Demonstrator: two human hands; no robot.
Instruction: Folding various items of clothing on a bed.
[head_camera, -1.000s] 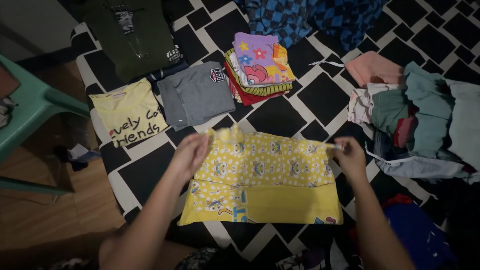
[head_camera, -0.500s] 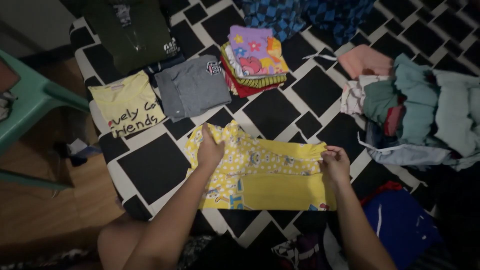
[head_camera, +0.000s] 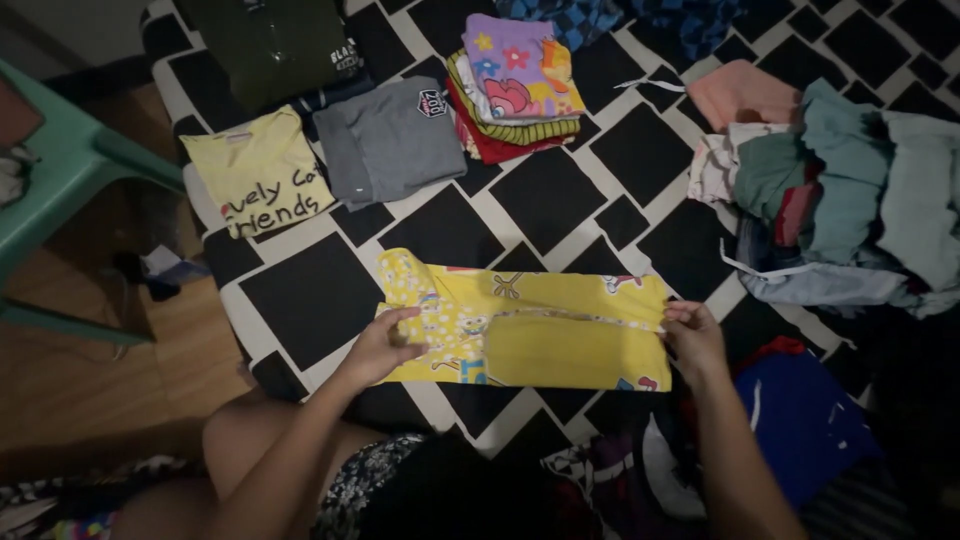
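The yellow printed cotton garment (head_camera: 525, 325) is now folded narrower; left hand (head_camera: 380, 345) presses its left end flat, right hand (head_camera: 692, 335) pinches its right edge.

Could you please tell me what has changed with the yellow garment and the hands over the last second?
The yellow printed garment has been folded narrower, its far edge brought toward the person. The left hand moved from the top left corner down to the near left end; the right hand kept pinching the right edge. The folded stacks and the unfolded heap stayed put.
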